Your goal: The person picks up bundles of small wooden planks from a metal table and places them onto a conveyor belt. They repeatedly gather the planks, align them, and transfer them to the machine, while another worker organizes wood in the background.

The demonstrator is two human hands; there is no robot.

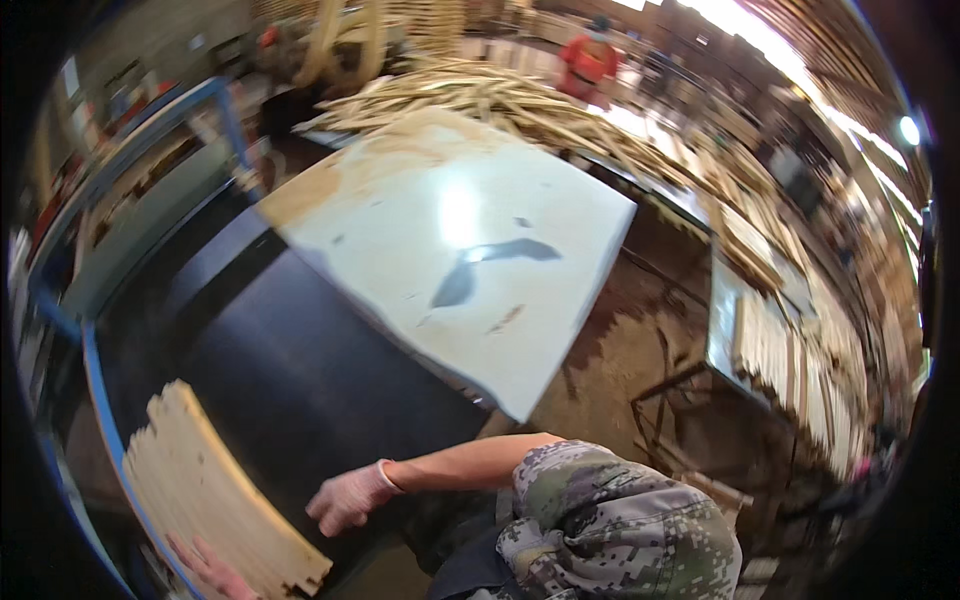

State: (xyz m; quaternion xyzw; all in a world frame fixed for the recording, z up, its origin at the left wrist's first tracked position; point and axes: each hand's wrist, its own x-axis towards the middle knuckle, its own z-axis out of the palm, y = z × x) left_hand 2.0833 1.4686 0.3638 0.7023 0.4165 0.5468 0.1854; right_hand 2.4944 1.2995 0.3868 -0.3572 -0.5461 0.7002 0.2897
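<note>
A pale wooden panel (205, 495), made of strips set side by side with jagged ends, lies on a dark smooth tabletop (300, 355) at the lower left. My left hand (212, 570) rests on the panel's left edge, its fingers stretched out and apart; part of it is cut off by the picture's lower edge. To the right of the panel, over the dark surface, is my right hand (350, 497) in a pale glove. Its fingers curl inward and I see nothing in them. A camouflage sleeve covers my upper right arm.
A blue metal frame (92, 375) borders the dark top on the left. Ahead stands a light worn sheet-topped table (400, 240), with heaped wooden strips (480, 95) behind it. More panels (790, 360) lie on a table at right. A person in red (588, 65) is far back.
</note>
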